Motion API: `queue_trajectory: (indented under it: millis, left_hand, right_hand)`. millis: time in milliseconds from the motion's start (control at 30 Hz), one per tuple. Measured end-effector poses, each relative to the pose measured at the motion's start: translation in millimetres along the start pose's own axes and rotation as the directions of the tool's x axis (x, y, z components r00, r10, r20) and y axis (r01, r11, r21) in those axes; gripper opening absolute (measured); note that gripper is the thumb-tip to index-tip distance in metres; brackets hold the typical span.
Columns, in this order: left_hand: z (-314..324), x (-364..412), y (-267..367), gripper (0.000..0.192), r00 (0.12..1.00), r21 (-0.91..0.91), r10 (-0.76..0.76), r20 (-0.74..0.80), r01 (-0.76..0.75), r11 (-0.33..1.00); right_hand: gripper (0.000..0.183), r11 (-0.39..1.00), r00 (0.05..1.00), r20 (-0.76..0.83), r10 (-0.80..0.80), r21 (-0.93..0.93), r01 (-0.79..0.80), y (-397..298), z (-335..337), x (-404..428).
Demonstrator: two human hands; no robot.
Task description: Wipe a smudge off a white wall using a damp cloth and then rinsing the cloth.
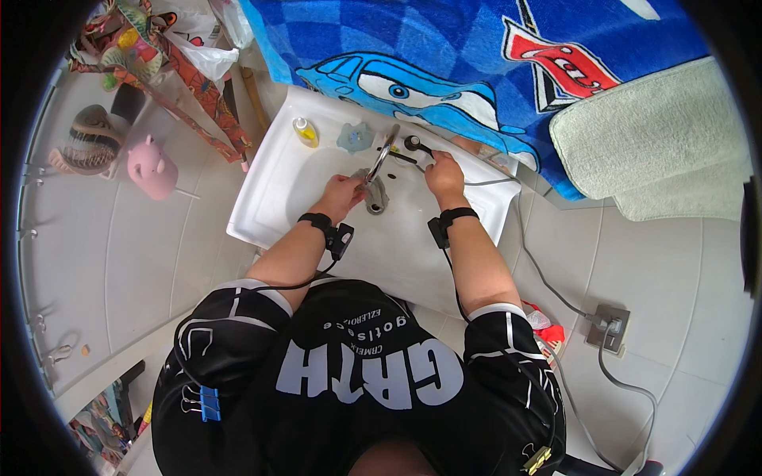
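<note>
A white washbasin (pixel 309 178) lies before me, with a chrome faucet (pixel 383 156) over its bowl. At the spout's end, left of the drain, is my left hand (pixel 340 197), its fingers closed on a greyish cloth (pixel 375 189) that hangs towards the drain. My right hand (pixel 445 176) is at the basin's right rear, its fingers on the thin end of a black-handled object (pixel 414 143) with a round head; its kind is unclear. A black bar-like part (pixel 397 156) lies just left of these fingers. Both wrists wear black straps with small devices.
A bottle of yellow liquid (pixel 305 132) and a translucent blue dish (pixel 355 137) stand on the basin's back ledge. Blue printed towel (pixel 405 47) and pale green towel (pixel 649 143) hang behind and right. A grey cord (pixel 524 238) runs to a wall socket (pixel 608 326). Brushes (pixel 92 140) hang left.
</note>
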State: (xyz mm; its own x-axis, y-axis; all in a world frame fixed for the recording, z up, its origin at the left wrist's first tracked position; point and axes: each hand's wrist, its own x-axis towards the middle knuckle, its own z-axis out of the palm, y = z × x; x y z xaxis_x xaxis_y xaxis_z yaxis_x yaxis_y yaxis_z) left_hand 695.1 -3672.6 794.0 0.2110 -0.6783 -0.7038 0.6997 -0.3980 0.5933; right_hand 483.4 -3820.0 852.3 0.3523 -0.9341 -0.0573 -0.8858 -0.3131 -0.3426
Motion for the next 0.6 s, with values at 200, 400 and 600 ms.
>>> queue_trajectory:
  millis: [200,400,600]
  left_hand:
    - [5.1,-1.1,4.6,0.031,1.000,0.060,0.019,-0.017,-0.018,0.998]
    - [5.4,-2.2,2.0,0.024,0.997,0.059,-0.071,-0.013,0.072,0.996]
    - [1.5,-5.0,-0.9,0.028,0.997,0.220,-0.064,-0.033,0.070,0.973]
  right_hand:
    - [0.038,1.000,1.000,0.001,0.002,-0.022,-0.002,0.4,-0.2,2.1]
    - [0.036,0.998,0.999,0.033,0.015,-0.060,-0.013,-3.1,-3.8,4.5]
    - [0.032,0.999,0.999,-0.040,0.026,-0.045,-0.028,-6.6,-2.8,6.3]
